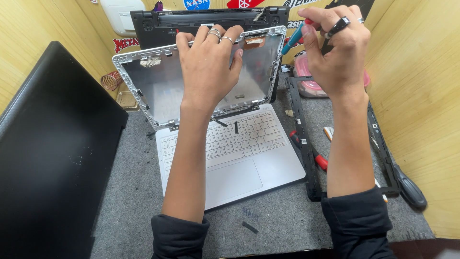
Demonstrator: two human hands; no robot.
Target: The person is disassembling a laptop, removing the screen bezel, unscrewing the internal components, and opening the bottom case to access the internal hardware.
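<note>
A white laptop (239, 160) lies open on a grey mat, its screen panel removed so the bare silver lid shell (153, 84) stands upright. My left hand (208, 67) grips the top edge of that shell, fingers curled over the rim. My right hand (338, 48) holds a small screwdriver with a blue and red handle (293, 38), its tip at the shell's upper right edge. Two loose black strips (230, 125) rest on the keyboard.
A large black panel (52, 153) leans at the left. A black screen bezel frame (306, 144) lies to the right, over a red-handled tool (311, 154). A black-handled screwdriver (409, 187) lies by the right wall. A dark laptop base (163, 21) and a pink box (306, 76) stand behind.
</note>
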